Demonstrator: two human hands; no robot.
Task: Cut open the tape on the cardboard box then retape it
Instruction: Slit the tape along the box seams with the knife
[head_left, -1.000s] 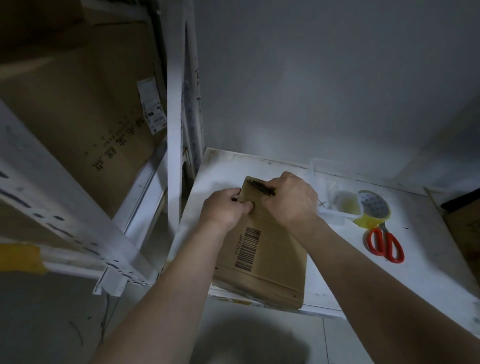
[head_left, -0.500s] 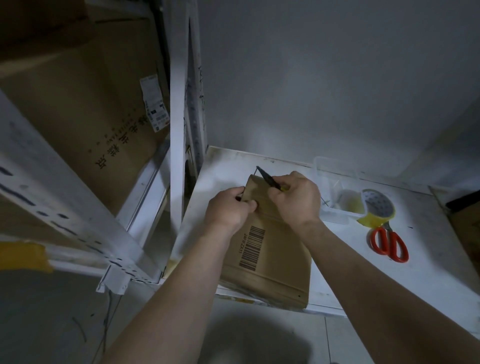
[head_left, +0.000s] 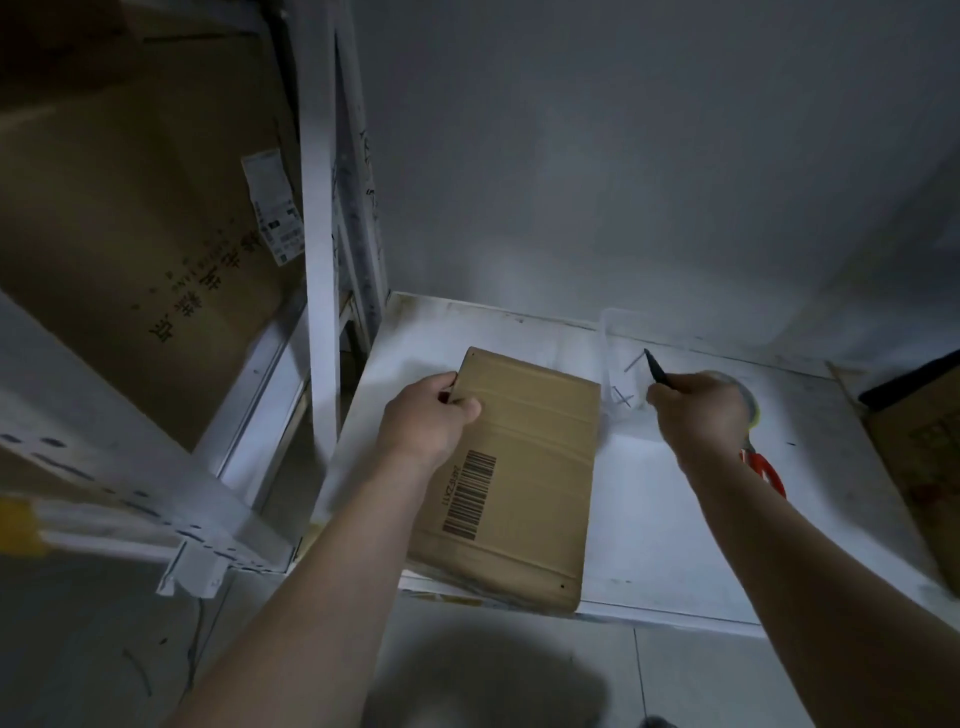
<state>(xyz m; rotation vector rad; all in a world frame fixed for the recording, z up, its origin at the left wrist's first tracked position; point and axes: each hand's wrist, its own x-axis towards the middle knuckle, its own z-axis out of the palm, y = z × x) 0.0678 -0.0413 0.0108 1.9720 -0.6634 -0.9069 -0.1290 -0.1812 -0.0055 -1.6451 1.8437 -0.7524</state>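
Note:
A flat brown cardboard box (head_left: 524, 467) with a barcode lies on the white shelf (head_left: 660, 519), its near end hanging over the front edge. My left hand (head_left: 428, 418) grips the box's far left corner. My right hand (head_left: 698, 408) is off to the right of the box, over a clear plastic tray (head_left: 618, 364), shut on a thin black cutter (head_left: 655, 369) whose tip points up and away. A tape roll (head_left: 751, 408) is mostly hidden behind my right hand. Red-handled scissors (head_left: 769, 470) peek out beside my right wrist.
A white metal rack upright (head_left: 319, 260) stands left of the shelf, with a large cardboard carton (head_left: 130, 208) behind it. Another cardboard box (head_left: 924, 457) sits at the shelf's right edge. A grey wall closes the back.
My right hand has lifted the cutter off the box's far end and swung right over the clear tray. My left hand stays on the box's far left corner.

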